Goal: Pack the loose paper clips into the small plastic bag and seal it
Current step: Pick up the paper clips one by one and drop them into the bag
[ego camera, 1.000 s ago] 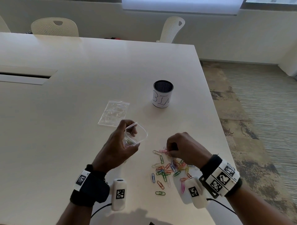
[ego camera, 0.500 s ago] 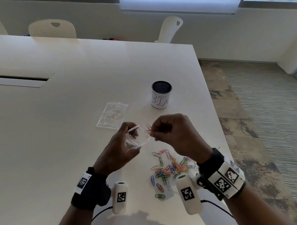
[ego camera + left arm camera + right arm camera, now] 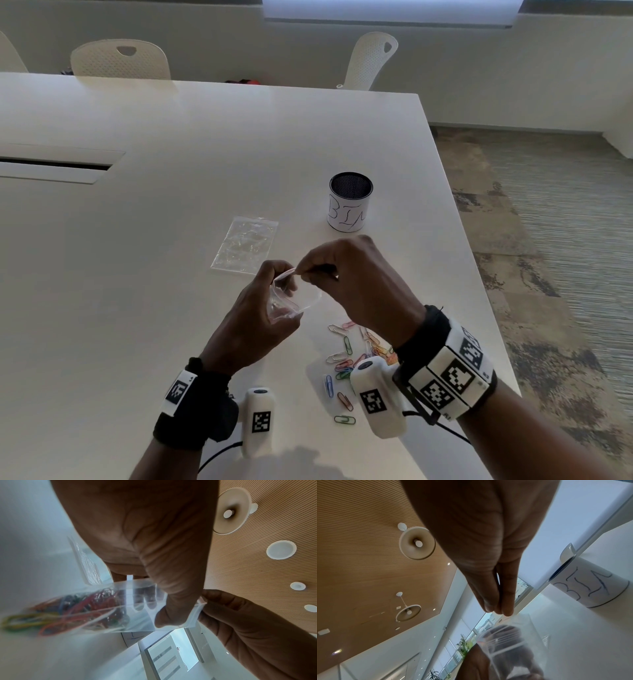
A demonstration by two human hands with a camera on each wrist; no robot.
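My left hand [image 3: 260, 308] holds a small clear plastic bag [image 3: 294, 303] upright above the table, thumb and fingers pinching it below the mouth. In the left wrist view the bag [image 3: 130, 609] holds several coloured paper clips [image 3: 82, 605] at its bottom, under my left hand [image 3: 171, 601]. My right hand [image 3: 305, 272] has thumb and forefinger pinched together at the bag's top edge; the right hand [image 3: 223, 604] touches the rim's corner. In the right wrist view the right hand [image 3: 498, 609] sits just above the bag [image 3: 508, 642]. No clip shows between those fingers. Several loose paper clips [image 3: 346, 359] lie on the white table [image 3: 171, 274].
A second clear bag [image 3: 245, 245] lies flat beyond my left hand. A black mesh cup wrapped in paper marked BIN [image 3: 350, 202] stands behind my hands. The table's right edge [image 3: 479, 308] runs close to the clips, with carpet beyond. White chairs stand at the far side.
My right hand picked clips from the pile, lifted them up and left to the bag's mouth, and now pinches at the rim. The left hand kept holding the bag.
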